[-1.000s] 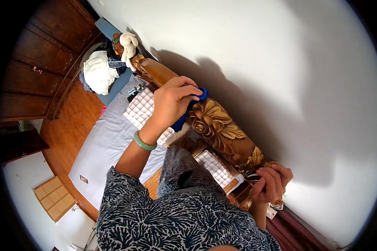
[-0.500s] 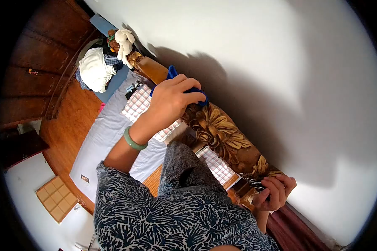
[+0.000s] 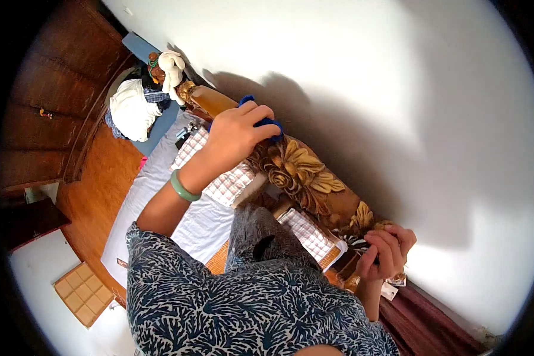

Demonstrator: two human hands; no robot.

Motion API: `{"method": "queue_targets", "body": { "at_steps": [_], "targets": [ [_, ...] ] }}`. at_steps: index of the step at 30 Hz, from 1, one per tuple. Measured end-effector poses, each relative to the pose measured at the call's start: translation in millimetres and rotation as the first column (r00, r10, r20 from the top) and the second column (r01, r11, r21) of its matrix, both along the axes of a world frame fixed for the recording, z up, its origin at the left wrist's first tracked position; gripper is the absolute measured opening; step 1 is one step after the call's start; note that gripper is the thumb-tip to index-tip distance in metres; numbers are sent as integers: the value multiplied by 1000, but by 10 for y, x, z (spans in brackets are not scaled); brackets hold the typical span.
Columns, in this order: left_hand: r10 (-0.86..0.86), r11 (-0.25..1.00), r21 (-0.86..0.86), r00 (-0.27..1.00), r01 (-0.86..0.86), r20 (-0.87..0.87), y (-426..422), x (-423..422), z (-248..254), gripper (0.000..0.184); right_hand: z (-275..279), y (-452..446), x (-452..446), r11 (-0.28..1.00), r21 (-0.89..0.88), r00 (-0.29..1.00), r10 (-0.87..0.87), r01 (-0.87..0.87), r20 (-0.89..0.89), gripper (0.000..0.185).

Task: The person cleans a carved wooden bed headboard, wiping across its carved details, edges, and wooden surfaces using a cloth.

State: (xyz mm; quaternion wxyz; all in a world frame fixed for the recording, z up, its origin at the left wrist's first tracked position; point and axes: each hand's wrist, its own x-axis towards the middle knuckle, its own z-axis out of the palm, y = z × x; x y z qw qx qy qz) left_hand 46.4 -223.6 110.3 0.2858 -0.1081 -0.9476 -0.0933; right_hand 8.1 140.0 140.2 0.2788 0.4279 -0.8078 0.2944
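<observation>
My left hand, a green bangle on its wrist, is closed over a bunched blue cloth. It presses the cloth against the top of a carved wooden headboard, beside gilded flowers and a rose. Lower right, at the headboard's near end, my right hand has its fingers curled. A black-and-white striped thing shows at its fingertips; most of it is hidden, and its kind is unclear.
A white wall runs close behind the headboard. Checked pillows and a pale sheet lie on the bed below. Beyond the far end are a white plush toy and piled clothes. A dark red curtain hangs lower right.
The view has shifted slightly, so the headboard appears a little higher. The blue cloth's raised corner now sticks up less behind my left hand. Both hands stay at about the same places along the headboard.
</observation>
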Motion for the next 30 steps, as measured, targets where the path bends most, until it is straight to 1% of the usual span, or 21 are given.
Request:
{"method": "queue_targets", "body": {
  "at_steps": [2, 4, 6, 7, 8, 10, 12, 13, 14, 15, 16, 17, 18, 19, 20, 21, 23, 25, 26, 28, 30],
  "targets": [
    [59, 996, -73, 998, -59, -14, 19, -43, -4, 19, -45, -22, -44, 999, -33, 1000, 19, -19, -12, 19],
    [64, 989, -132, 998, -61, 14, 18, -110, -48, 19, -138, -17, -81, 999, -43, 1000, -5, 4, -18, 16],
    [72, 980, -187, 997, -69, 12, 29, -190, -165, 18, -272, -7, -116, 994, -103, 999, 38, -42, -38, 12],
    [99, 962, -256, 995, -93, 12, 55, -240, -227, 20, -325, -31, -130, 989, -143, 999, 44, -47, -26, 12],
    [125, 959, -264, 990, -103, 68, 67, -277, -245, 21, -369, -43, -140, 982, -184, 999, 50, -52, -16, 12],
    [102, 968, -238, 990, -76, 99, 33, -306, -289, 21, -472, 9, -135, 979, -197, 999, 54, -52, 3, 14],
    [93, 976, -211, 983, -59, 157, 76, -162, -322, 19, -531, 13, -21, 946, -324, 999, 24, -8, 44, 20],
    [110, 982, -169, 981, -82, 161, 71, -110, -311, 19, -632, 115, -52, 972, -233, 999, 33, -38, -26, 35],
    [127, 986, -127, 977, -107, 170, 79, -45, -288, 19, -707, 73, -47, 971, -235, 999, 26, -30, -22, 35],
    [124, 991, -70, 978, -113, 167, 127, 63, -243, 16, -755, -7, -16, 901, -433, 998, 46, -22, 46, 41],
    [111, 992, -78, 979, -99, 171, 124, 118, -253, 16, -792, -65, -24, 784, -620, 993, 74, -1, 91, 48],
    [174, 984, -57, 968, -166, 179, 90, 162, -281, 15, -807, -36, -38, 839, -545, 996, 43, 7, 78, 57],
    [235, 972, -40, 954, -232, 186, 60, 187, -258, 14, -816, -71, -62, 832, -554, 996, 25, 23, 80, 57],
    [282, 959, -59, 936, -276, 213, 33, 218, -208, 11, -817, -107, -98, 812, -583, 998, 46, -19, 33, 54],
    [282, 957, 20, 943, -290, 176, 56, 231, -168, 13, -801, -136, -114, 792, -607, 998, 68, -63, -15, 52],
    [250, 954, 123, 952, -274, 179, 133, 250, -36, 17, -781, -181, -119, 758, -650, 996, 92, -60, 16, 53],
    [159, 907, 358, 968, -221, 194, 455, 252, 209, 27, -775, -188, -123, 750, -661, 993, 105, -38, 61, 53],
    [-93, 861, 508, 984, 4, 149, 810, 138, 332, 24, -783, -205, -144, 746, -664, 982, 162, -55, 100, 53],
    [-218, 821, 564, 961, 87, 169, 979, 41, 350, 24, -782, -207, -142, 745, -665, 981, 163, -54, 102, 53],
    [-327, 841, 505, 926, 193, 190, 1219, -189, 199, 23, -764, -201, -105, 742, -669, 972, 180, -35, 149, 53],
    [-308, 861, 470, 935, 194, 179, 1386, -355, 146, 21, -702, -202, -75, 746, -665, 964, 203, -37, 173, 53]
  ]
}}
